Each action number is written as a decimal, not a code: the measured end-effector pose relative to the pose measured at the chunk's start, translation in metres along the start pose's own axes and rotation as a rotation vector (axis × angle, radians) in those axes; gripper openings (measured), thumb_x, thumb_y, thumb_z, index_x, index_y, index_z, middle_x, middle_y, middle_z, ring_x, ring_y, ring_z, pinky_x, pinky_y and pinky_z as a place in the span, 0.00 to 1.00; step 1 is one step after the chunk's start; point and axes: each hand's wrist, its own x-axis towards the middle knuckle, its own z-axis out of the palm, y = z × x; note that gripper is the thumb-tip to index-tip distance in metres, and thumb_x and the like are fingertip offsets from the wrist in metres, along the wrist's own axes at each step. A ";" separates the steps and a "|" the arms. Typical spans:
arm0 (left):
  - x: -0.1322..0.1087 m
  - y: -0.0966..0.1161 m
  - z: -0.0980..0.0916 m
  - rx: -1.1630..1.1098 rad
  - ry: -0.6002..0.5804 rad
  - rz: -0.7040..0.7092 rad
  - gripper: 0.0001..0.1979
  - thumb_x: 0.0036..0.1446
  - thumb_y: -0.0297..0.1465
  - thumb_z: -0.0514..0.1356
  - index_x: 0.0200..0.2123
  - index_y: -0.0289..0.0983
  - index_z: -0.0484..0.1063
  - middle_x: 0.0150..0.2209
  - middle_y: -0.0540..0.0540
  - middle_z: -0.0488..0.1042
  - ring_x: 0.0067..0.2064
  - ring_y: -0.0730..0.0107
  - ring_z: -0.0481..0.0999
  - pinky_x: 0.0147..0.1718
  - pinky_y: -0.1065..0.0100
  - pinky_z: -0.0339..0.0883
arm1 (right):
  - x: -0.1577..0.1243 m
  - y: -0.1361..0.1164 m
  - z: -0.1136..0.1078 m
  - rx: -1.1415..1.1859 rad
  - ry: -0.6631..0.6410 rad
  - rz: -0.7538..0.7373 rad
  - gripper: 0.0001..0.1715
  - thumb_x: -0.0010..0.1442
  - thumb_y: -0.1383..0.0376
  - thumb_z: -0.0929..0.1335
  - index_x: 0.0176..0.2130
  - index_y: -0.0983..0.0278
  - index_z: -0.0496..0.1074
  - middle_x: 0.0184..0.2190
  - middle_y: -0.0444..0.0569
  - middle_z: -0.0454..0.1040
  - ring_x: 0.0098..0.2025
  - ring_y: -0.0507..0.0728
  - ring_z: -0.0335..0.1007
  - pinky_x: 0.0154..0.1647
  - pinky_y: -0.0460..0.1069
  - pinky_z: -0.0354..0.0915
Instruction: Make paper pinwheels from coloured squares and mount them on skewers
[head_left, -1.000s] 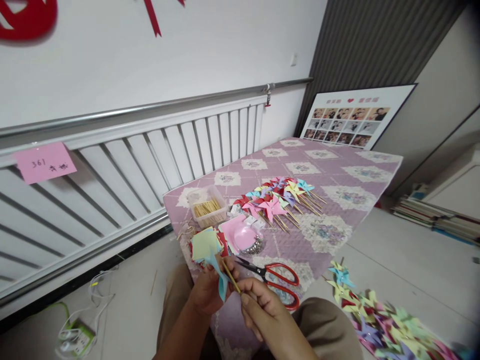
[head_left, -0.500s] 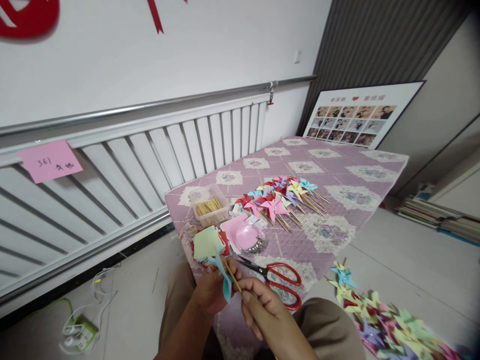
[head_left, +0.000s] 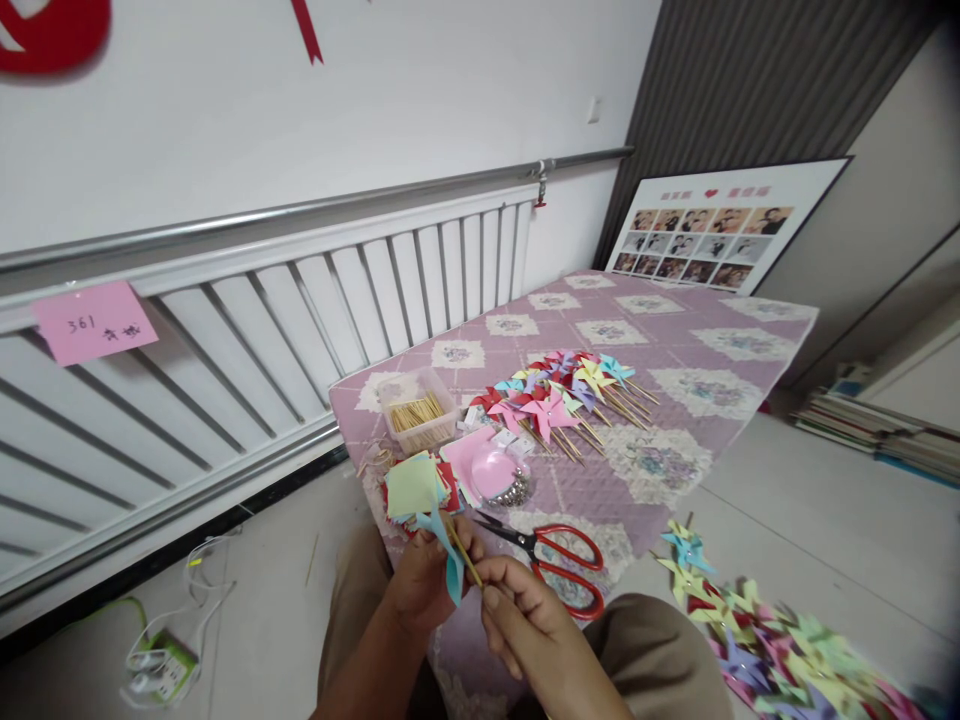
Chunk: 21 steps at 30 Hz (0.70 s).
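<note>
I have the left hand [head_left: 420, 582] pinching a curled, light-blue paper piece [head_left: 454, 580], seen nearly edge-on with its lower end bowed, and the right hand [head_left: 526, 612] gripping a slanted, thin tan wooden stick [head_left: 467, 559], near the yellow-topped square paper stack [head_left: 414, 486].

A blue paper [head_left: 454, 578] is being held by the left hand [head_left: 422, 582], and a wooden stick [head_left: 466, 556] beside it is being gripped by the right hand [head_left: 526, 615]. Red-handled scissors [head_left: 531, 543], paper squares [head_left: 412, 485], a box of sticks [head_left: 426, 438] and pinwheels [head_left: 555, 408] are being supported by a flowered tablecloth [head_left: 652, 345], while part of the floor [head_left: 772, 530] is being covered by more pinwheels [head_left: 772, 640].
</note>
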 end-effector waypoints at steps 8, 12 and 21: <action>-0.002 -0.001 0.000 0.030 0.024 -0.006 0.18 0.39 0.48 0.68 0.22 0.41 0.67 0.26 0.47 0.67 0.27 0.66 0.66 0.26 0.64 0.59 | -0.002 -0.004 0.000 -0.195 0.053 -0.147 0.14 0.63 0.54 0.63 0.37 0.61 0.70 0.24 0.40 0.61 0.25 0.50 0.54 0.25 0.45 0.54; -0.003 -0.001 0.000 0.012 0.006 0.000 0.17 0.39 0.46 0.68 0.23 0.41 0.69 0.25 0.48 0.66 0.26 0.67 0.64 0.27 0.64 0.60 | -0.002 -0.006 0.000 -0.279 0.076 -0.211 0.10 0.64 0.60 0.62 0.38 0.61 0.71 0.27 0.42 0.65 0.28 0.52 0.58 0.30 0.46 0.57; -0.008 0.004 0.008 0.045 0.035 0.006 0.18 0.39 0.45 0.68 0.21 0.41 0.66 0.24 0.48 0.64 0.27 0.66 0.63 0.26 0.65 0.59 | -0.001 -0.003 0.001 -0.343 0.082 -0.254 0.10 0.64 0.63 0.62 0.36 0.61 0.71 0.30 0.45 0.70 0.34 0.55 0.63 0.37 0.47 0.61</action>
